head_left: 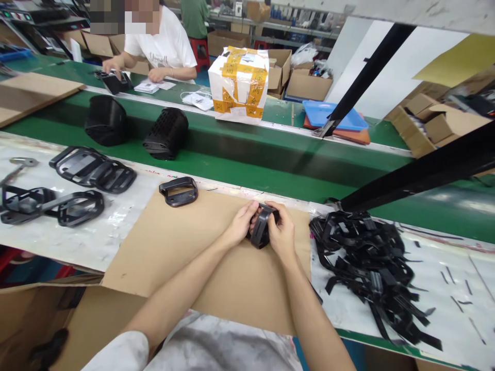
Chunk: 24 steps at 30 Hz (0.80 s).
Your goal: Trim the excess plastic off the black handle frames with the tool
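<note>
Both my hands grip one black plastic frame [261, 228] just above the cardboard sheet [170, 252]. My left hand [243, 222] is closed on its left side, thumb up by the top edge. On the right side, my right hand [282, 229] wraps round the same part, fingers bent over it. Part of the piece is hidden behind my fingers. A similar black frame with a raised bar [179, 192] lies at the sheet's far left corner. To the right is a tangled heap of black strips [367, 257].
More black frames [93, 170] lie on the left. Two black housings [105, 119] rest on the green conveyor [232, 165]. Beyond it, a person [162, 51] handles items beside a taped box [240, 85]. A black post [417, 170] slants across the right. An open carton [46, 330] stands lower left.
</note>
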### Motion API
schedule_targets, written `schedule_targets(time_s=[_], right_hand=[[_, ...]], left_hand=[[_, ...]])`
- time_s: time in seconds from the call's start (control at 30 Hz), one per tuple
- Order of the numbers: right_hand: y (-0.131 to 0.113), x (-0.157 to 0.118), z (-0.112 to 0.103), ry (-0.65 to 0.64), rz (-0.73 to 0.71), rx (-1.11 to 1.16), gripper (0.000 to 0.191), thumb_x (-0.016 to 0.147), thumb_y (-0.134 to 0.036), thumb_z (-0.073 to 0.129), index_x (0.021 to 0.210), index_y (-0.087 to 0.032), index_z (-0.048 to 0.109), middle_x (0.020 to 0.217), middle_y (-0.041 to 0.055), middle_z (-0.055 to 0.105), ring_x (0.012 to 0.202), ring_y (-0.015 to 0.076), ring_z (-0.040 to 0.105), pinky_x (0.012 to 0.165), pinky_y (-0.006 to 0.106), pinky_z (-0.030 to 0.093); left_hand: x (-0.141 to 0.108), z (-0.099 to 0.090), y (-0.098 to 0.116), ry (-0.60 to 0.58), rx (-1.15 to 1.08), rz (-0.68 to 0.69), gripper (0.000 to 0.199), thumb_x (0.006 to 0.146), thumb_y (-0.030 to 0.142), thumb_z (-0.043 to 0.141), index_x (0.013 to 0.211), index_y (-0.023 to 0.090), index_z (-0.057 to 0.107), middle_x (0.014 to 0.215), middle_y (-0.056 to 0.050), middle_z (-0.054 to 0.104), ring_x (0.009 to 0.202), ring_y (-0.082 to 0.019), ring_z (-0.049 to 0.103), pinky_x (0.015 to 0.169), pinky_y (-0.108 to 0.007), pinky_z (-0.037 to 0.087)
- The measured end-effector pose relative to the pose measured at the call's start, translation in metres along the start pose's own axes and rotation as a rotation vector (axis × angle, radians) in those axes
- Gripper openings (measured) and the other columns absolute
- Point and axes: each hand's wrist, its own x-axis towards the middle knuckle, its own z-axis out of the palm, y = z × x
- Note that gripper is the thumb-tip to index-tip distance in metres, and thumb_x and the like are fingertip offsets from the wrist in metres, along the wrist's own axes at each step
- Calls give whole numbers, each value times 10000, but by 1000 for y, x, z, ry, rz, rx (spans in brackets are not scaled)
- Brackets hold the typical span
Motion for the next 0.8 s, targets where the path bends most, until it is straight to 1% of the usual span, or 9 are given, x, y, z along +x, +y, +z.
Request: schedule_targets(time_s=[0.1,0.17,0.2,0.3,0.4,0.5,0.6,0.73,0.8], right_hand=[[2,0,1,-1,17,6,243,997,-271,543,1181,-224,696,1156,85,726,1105,228,678,994,387,535],[2,0,2,-4,26,22,248,1016,-310,534,1187,-224,693,1166,88,727,1118,231,678,1002,390,534],[2,-1,3,-9,26,30,255,1027,-328,526,1192,-224,691,1173,89,727,1125,232,677,1008,392,532],[1,-2,3,-27,10,52,286,1054,-373,493,1212,-232,685,1191,88,722,1143,234,671,1014,393,524],[1,-4,1,-17,6,72,314,1064,-400,457,1216,-236,677,1180,82,716,1119,237,675,1000,393,522],[3,-5,-1,5,29,101,322,1058,-401,439,1205,-235,672,1157,78,713,1094,244,681,993,403,519],[2,-6,-3,-9,26,137,316,1034,-367,428,1187,-236,671,1128,72,710,1059,245,686,965,402,526],[-3,-6,-4,-37,-7,127,315,959,-373,463,1150,-237,674,1056,63,703,985,248,690,896,391,545],[-4,-5,-4,-34,1,130,317,930,-386,490,1138,-241,679,1049,62,709,989,253,691,896,390,546]], left_hand=[[1,-2,4,-75,-211,-183,549,800,675,741,765,187,492,540,76,376,413,-64,320,402,-195,253],[2,-5,10,-138,-353,-308,488,885,611,669,737,192,465,525,76,338,407,-73,302,394,-196,264],[3,-7,12,-155,-405,-350,461,923,571,630,725,194,454,523,72,332,406,-78,307,392,-198,276],[2,-9,17,-169,-495,-432,419,969,466,580,692,191,427,536,60,344,407,-85,343,392,-197,310],[1,-7,19,-231,-526,-490,421,956,453,615,688,182,436,564,48,375,421,-86,386,402,-192,336],[-1,-4,19,-284,-540,-499,423,954,456,642,701,172,458,571,49,366,416,-72,356,399,-172,310],[-3,-4,18,-277,-532,-448,429,987,421,605,678,163,457,556,48,336,423,-66,320,409,-160,289],[-8,-6,16,-330,-416,-356,489,1014,401,549,602,158,450,506,28,334,436,-81,321,449,-188,330],[-11,-5,16,-337,-387,-318,497,1023,395,527,589,159,464,489,23,336,441,-90,325,478,-204,357]])
